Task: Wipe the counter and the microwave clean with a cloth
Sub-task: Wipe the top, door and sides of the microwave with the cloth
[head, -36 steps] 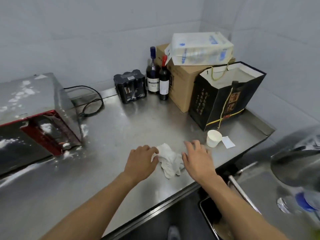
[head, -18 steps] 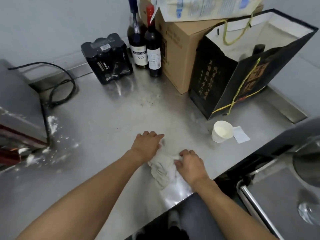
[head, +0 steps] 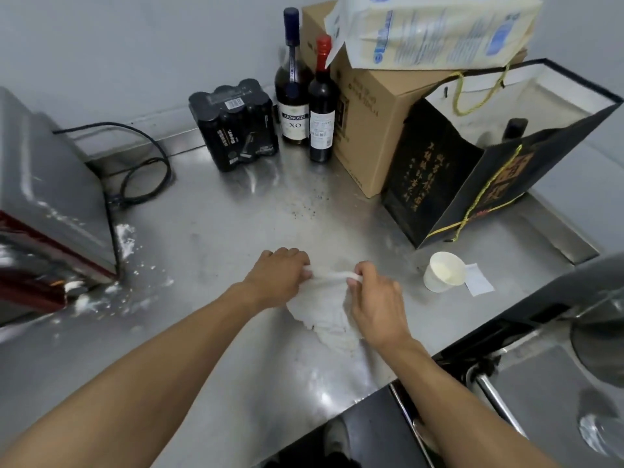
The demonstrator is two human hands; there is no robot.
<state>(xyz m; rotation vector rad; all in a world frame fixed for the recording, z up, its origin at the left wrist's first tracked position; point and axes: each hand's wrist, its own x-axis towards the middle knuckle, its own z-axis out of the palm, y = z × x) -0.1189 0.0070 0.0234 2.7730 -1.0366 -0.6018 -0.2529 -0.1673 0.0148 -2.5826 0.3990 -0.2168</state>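
A white cloth (head: 324, 309) hangs between my two hands just above the steel counter (head: 209, 238), near its front edge. My left hand (head: 277, 280) pinches the cloth's top edge on the left, and my right hand (head: 378, 298) pinches the same edge on the right, so it is stretched between them. The silver and red microwave (head: 50, 211) stands at the far left, with white powder (head: 125, 238) on its side and scattered on the counter by its corner. Dark specks (head: 310, 204) lie on the counter further back.
A black six-pack of cans (head: 236, 126), two bottles (head: 304, 96), a cardboard box (head: 368, 109) and a black gift bag (head: 479, 170) line the back right. A paper cup (head: 442, 271) and a paper slip (head: 477, 280) sit right of my hands. A black cable (head: 145, 170) loops behind the microwave.
The cloth lay crumpled on the counter under my hands; now both hands have pinched its edge and lifted it, spreading it out. My head has moved closer and lower.
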